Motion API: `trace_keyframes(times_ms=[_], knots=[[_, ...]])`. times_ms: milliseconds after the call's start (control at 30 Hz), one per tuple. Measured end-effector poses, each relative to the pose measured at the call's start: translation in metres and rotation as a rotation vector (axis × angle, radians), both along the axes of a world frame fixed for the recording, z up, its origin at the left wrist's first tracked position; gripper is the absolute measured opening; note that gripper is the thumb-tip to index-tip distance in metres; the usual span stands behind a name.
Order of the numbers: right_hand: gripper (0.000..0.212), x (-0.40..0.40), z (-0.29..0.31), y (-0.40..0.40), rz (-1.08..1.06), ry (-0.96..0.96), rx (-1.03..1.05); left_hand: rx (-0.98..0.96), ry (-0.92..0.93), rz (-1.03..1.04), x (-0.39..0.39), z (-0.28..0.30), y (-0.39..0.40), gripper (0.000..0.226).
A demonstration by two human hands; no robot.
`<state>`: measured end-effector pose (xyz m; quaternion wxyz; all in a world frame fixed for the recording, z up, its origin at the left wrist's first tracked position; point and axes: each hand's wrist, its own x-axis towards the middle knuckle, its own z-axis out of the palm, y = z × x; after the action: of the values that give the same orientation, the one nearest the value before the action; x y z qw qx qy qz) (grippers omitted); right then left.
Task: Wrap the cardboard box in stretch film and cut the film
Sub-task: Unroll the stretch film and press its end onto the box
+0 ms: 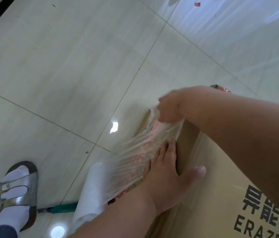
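The cardboard box [221, 169] sat on the tiled floor [66, 74], its film-covered edge running away up-frame, while the left hand [166, 177] pressed flat on it and the right hand [171, 107] clutched bunched stretch film [145, 152] at the far corner.

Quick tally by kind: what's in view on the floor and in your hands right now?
Boxes: 1, box
Film rolls: 1, roll
Cutters: 1, green handle
Hands: 2, left hand flat on the film, right hand gripping film
Sandalled feet: 1, foot
Total: 6
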<state>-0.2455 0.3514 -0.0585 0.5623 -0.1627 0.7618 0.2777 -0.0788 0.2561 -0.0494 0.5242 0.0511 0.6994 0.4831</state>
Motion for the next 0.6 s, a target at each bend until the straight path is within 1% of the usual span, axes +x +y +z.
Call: trace_keyframes(times_ms=[33, 67, 133, 167, 200, 233, 267, 300, 367, 467, 533, 600], knots=[[0.055, 0.009, -0.005, 0.003, 0.027, -0.155, 0.117, -0.011, 0.008, -0.016, 0.000, 0.000, 0.001, 0.094], [0.061, 0.013, -0.007, 0.008, 0.060, -0.216, 0.196, -0.011, 0.002, -0.026, 0.000, 0.000, 0.001, 0.094], [0.060, 0.006, -0.009, 0.018, 0.053, -0.198, 0.210, 0.029, -0.057, 0.007, -0.001, 0.000, -0.001, 0.093], [0.064, 0.001, -0.010, 0.022, 0.018, -0.175, 0.216, 0.061, -0.104, 0.047, -0.002, 0.000, -0.003, 0.093], [0.077, 0.000, -0.010, 0.024, -0.024, -0.136, 0.208, 0.089, -0.144, 0.086, -0.003, 0.000, -0.006, 0.093], [0.095, 0.000, -0.013, 0.024, -0.052, -0.085, 0.195, 0.106, -0.162, 0.111, -0.003, -0.001, -0.008, 0.094], [0.108, 0.001, -0.014, 0.023, -0.074, -0.074, 0.212, 0.110, -0.155, 0.109, -0.001, -0.001, -0.009, 0.094], [0.110, 0.004, -0.011, 0.022, -0.091, -0.070, 0.229, 0.106, -0.127, 0.089, 0.001, -0.001, -0.009, 0.093], [0.099, 0.010, -0.011, 0.024, -0.010, -0.073, 0.289, 0.096, -0.067, 0.055, 0.004, -0.002, -0.009, 0.092], [0.088, 0.005, -0.001, 0.012, 0.083, -0.080, 0.301, 0.100, -0.069, 0.070, 0.007, -0.003, -0.007, 0.092], [0.082, -0.003, -0.008, 0.007, 0.014, 0.002, 0.234, 0.099, -0.076, 0.082, 0.009, -0.003, -0.007, 0.092], [0.073, 0.001, -0.015, -0.003, -0.030, 0.069, 0.111, 0.094, -0.065, 0.094, 0.010, -0.003, -0.008, 0.092]])
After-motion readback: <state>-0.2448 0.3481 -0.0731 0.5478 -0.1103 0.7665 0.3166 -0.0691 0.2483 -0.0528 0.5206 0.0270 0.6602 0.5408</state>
